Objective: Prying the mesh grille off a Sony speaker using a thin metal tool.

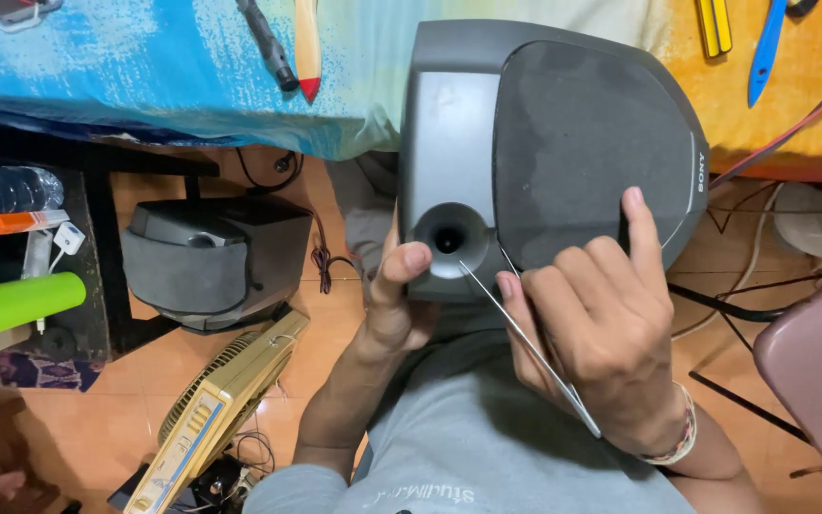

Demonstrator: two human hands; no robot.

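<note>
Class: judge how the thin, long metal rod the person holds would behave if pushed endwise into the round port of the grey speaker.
The thin metal rod looks very slender for its length, so it would probably flex or bow rather than stay stiff. Its smooth, shiny surface may slip in the right hand. The grey speaker, steadied by the left hand, seems unlikely to shift.

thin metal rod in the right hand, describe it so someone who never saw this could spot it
Start at the big grey speaker held over the lap. The right hand rests on its dark grille, and the thin metal rod runs slantwise from that hand's wrist side up to the round port hole. It is the only straight, shiny, silvery line here.
</note>
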